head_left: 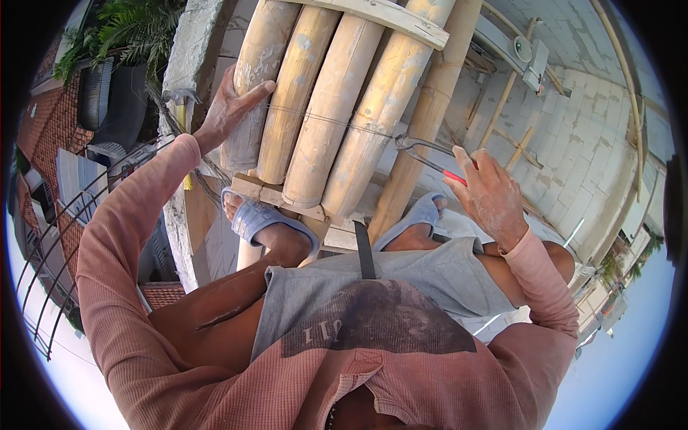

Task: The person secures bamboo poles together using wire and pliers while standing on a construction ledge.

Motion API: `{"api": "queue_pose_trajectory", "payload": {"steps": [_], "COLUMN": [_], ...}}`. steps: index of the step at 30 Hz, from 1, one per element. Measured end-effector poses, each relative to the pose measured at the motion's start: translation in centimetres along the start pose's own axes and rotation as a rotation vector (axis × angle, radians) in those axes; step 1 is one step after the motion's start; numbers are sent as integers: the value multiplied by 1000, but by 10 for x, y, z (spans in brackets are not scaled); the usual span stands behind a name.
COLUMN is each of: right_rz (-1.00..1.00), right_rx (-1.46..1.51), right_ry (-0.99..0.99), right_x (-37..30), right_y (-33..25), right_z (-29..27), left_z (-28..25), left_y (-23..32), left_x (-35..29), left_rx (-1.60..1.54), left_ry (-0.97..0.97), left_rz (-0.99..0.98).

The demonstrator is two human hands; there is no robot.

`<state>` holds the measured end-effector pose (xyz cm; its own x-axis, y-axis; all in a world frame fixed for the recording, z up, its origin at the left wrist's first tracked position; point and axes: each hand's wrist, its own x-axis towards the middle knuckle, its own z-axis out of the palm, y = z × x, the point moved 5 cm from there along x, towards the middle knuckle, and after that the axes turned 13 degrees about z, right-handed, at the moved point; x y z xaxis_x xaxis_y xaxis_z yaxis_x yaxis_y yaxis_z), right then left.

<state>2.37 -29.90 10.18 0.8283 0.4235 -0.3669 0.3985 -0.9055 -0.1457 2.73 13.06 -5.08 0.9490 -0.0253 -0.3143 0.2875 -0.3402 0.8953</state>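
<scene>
Several thick bamboo poles (333, 107) lie side by side in front of me, with thin tie wire (308, 115) running across them. My left hand (233, 107) grips the leftmost bamboo pole (261, 57), thumb over its top and fingers along its outer side. In my right hand (491, 190) is a pair of pincers (430, 147) with red on the handles. Their jaws meet the wire's right end, beside a squared timber post (423, 118); whether they clamp it I cannot tell.
A wooden batten (387, 20) crosses the poles' far part, and a short wood block (265, 190) sits under their near ends. Left of them stand a rough concrete column (183, 72), a hammer (181, 107) and bent rebar (79, 215). Tiled roofs (54, 136) lie far below.
</scene>
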Motion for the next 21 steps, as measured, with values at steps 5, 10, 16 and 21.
{"api": "queue_pose_trajectory", "payload": {"steps": [5, 10, 16, 21], "right_rz": [-111, 788, 661, 683], "right_rx": [123, 1312, 1259, 1092], "right_ry": [-5, -1036, -864, -853], "right_x": [-1, -36, -41, -35], "right_y": [33, 5, -2, -1], "right_z": [37, 66, 84, 83], "left_z": [5, -1, -15, 3], "left_y": [5, 4, 8, -3], "left_x": [4, -2, -5, -4], "left_rx": [-33, 13, 71, -556], "left_ry": [-48, -114, -408, -353], "left_rz": [-51, -143, -545, -478]}}
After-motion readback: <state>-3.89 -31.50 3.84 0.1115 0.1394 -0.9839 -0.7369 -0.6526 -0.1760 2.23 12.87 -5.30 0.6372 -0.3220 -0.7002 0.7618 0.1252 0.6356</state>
